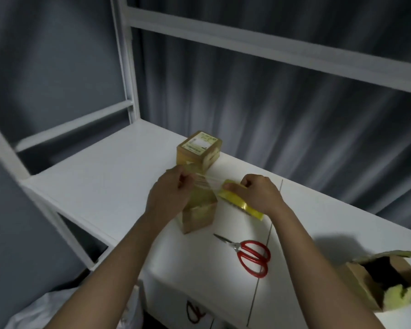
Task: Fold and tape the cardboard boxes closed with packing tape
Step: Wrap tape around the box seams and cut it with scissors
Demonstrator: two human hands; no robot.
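The boxes (pixel 198 216) are matt brown cardboard, the tape (pixel 241 198) glossy yellow plastic, the scissors (pixel 247 254) have shiny metal blades.

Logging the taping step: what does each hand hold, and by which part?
The right hand grips the yellow tape roll across its top edge. The left hand pinches the free end of the clear tape strip pulled from it.

A: What lies on the white surface (pixel 109 176)?

B: Scissors with red plastic handles (pixel 248 255); the blades are closed and point away to the left.

A: And behind it?

B: A white metal shelf frame (pixel 128 74), and behind that a grey pleated curtain (pixel 282 108). At the lower left is some white cloth (pixel 45 309), blurred.
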